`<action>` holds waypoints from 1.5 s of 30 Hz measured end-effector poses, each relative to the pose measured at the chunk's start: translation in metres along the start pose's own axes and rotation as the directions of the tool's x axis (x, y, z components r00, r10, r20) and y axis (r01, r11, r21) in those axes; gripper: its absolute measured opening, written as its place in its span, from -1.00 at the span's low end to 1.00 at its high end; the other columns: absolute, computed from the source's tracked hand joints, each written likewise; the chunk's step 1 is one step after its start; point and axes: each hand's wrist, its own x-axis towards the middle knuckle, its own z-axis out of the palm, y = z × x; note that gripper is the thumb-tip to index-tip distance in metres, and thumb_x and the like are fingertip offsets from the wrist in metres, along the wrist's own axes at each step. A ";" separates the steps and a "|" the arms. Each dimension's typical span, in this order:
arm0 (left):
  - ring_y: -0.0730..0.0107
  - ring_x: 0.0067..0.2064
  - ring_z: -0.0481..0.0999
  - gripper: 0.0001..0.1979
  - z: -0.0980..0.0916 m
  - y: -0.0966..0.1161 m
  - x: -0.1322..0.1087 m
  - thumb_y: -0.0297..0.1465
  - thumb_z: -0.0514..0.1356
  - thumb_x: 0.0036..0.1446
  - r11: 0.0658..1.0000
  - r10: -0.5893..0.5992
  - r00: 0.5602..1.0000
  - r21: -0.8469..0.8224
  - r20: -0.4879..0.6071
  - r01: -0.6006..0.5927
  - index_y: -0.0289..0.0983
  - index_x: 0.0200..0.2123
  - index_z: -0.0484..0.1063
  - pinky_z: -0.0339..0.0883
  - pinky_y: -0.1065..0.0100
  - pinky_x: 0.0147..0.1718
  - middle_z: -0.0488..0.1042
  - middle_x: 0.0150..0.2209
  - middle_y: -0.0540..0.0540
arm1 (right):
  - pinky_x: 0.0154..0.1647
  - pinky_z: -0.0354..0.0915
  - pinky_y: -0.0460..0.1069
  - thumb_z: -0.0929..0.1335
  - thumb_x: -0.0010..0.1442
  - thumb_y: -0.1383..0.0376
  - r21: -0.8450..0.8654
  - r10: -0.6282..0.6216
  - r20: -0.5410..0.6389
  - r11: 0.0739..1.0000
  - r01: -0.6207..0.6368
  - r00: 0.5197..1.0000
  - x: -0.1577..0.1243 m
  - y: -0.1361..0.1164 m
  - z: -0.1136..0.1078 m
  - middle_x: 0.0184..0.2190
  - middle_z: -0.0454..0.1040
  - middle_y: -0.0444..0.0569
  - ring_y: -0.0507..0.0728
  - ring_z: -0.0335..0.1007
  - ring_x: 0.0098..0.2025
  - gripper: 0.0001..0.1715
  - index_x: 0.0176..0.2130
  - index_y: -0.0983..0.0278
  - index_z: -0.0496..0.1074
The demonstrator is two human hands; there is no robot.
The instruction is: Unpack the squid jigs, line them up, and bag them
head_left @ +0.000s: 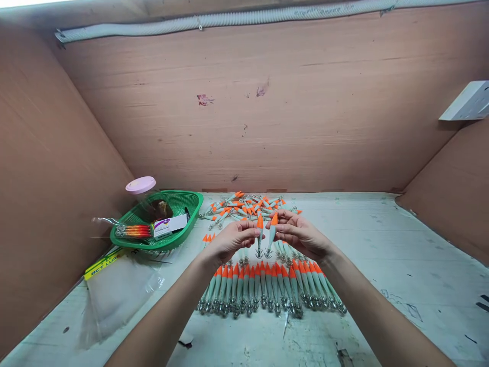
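My left hand (229,242) pinches a squid jig (260,235) with an orange tip, pale green body and metal hooks hanging down. Beside it my right hand (300,234) pinches a second, matching jig (272,234). Both jigs hang upright, close together, above the white table (382,244). Below my hands a neat row of several jigs (267,285) lies side by side, orange ends away from me. Behind my hands a loose pile of the same jigs (244,206) is scattered.
A green basket (191,206) at the left holds a small box, a packet of coloured jigs and a pink-lidded jar. Clear plastic bags (114,295) lie in front of it. Brown board walls (267,112) close in the back and both sides.
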 end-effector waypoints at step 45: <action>-0.06 -0.06 0.46 -0.83 -0.012 -0.024 0.083 -0.65 0.21 -0.11 -0.012 0.287 0.949 0.991 -0.126 0.136 -0.32 -0.46 0.52 0.27 0.17 -0.10 0.54 -0.29 -0.33 | -0.03 0.32 0.14 0.32 0.26 0.17 -0.841 -0.112 -0.533 -0.033 -0.540 0.838 0.134 0.045 -0.008 -0.08 0.44 0.02 0.14 0.39 -0.07 -0.71 -0.11 0.31 0.41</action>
